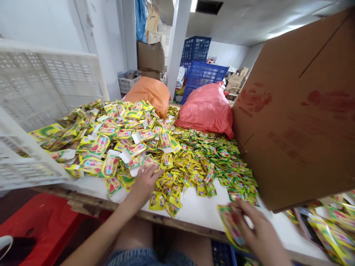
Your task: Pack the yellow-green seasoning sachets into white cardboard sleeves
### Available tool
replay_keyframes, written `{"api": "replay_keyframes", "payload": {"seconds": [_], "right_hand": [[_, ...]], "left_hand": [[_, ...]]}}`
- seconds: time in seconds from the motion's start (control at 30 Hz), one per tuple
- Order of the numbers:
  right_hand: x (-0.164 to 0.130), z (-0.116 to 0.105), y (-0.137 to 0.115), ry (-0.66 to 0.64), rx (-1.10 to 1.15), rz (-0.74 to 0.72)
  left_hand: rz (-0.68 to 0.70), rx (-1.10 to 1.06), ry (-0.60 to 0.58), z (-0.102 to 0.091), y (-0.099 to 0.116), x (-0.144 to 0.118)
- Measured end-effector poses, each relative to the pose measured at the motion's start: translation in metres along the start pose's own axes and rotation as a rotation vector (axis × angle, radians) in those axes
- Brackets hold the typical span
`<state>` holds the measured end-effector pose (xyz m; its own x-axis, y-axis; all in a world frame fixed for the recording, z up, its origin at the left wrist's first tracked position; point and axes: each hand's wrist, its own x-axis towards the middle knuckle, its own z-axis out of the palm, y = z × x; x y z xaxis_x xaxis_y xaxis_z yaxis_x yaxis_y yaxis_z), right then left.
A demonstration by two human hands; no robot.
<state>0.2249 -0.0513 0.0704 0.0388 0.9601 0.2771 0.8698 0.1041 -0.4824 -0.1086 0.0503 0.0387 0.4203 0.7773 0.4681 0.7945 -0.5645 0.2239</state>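
A big heap of small yellow-green sachets (194, 159) covers a white table (199, 208), with larger flattened yellow cartons (111, 144) piled on its left side. My left hand (144, 183) lies palm down on the near edge of the heap, its fingers spread over sachets and cartons. Close to the table's front edge, my right hand (256, 229) pinches a yellow-green packet (230, 225), blurred by motion.
A large brown cardboard box (299, 111) looms at the right. White plastic crates (36, 111) stand at the left. Orange (149, 92) and red sacks (208, 109) lie behind the heap, blue crates (202, 72) farther back. A red bin (41, 221) sits below left. More packets (332, 229) lie at the far right.
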Motion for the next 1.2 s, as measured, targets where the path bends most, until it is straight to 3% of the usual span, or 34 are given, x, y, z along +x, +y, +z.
{"api": "replay_keyframes", "payload": {"seconds": [0.1,0.17,0.3,0.43,0.5,0.57,0.63,0.73,0.8,0.87,0.93,1.0,1.1,1.2], "right_hand": [[-0.008,-0.043,0.037,-0.041,-0.208,0.077],[-0.011,-0.042,0.036,-0.089,-0.129,0.094],[-0.004,0.012,-0.012,-0.205,0.272,0.135],[0.012,0.067,-0.063,-0.137,0.698,0.268],[0.019,0.083,-0.076,-0.15,0.877,0.261],[0.022,0.092,-0.082,-0.166,0.973,0.248],[0.019,0.099,-0.084,-0.144,1.04,0.275],[0.007,0.107,-0.089,-0.177,1.19,0.323],[0.002,0.11,-0.09,-0.298,1.215,0.257],[0.007,0.107,-0.082,-0.374,1.055,0.11],[0.026,0.097,-0.059,-0.306,0.668,-0.014],[0.051,0.085,-0.024,-0.167,0.207,-0.034],[0.082,0.071,0.03,-0.149,0.021,0.006],[0.087,0.068,0.06,-0.187,-0.035,0.02]], "left_hand": [[-0.006,0.284,-0.069,-0.005,-0.018,0.025],[0.038,0.349,-0.135,-0.005,-0.024,0.037],[0.137,0.246,-0.136,-0.011,-0.012,0.043],[0.325,0.018,-0.081,-0.022,0.022,0.033],[0.447,-0.101,-0.124,-0.022,0.038,0.024],[0.459,-0.234,-0.147,-0.017,0.048,0.013],[0.262,-0.418,-0.057,-0.007,0.054,0.003],[-0.238,-0.901,0.132,0.01,0.063,-0.009],[-0.524,-1.295,0.062,0.017,0.07,-0.012],[-0.699,-1.566,-0.042,0.02,0.076,-0.011],[-0.781,-1.662,-0.021,0.019,0.078,-0.008],[-0.809,-1.673,0.041,0.017,0.077,-0.006],[-0.85,-1.654,0.057,0.015,0.072,-0.008],[-0.903,-1.63,0.098,0.017,0.069,-0.013]]}}
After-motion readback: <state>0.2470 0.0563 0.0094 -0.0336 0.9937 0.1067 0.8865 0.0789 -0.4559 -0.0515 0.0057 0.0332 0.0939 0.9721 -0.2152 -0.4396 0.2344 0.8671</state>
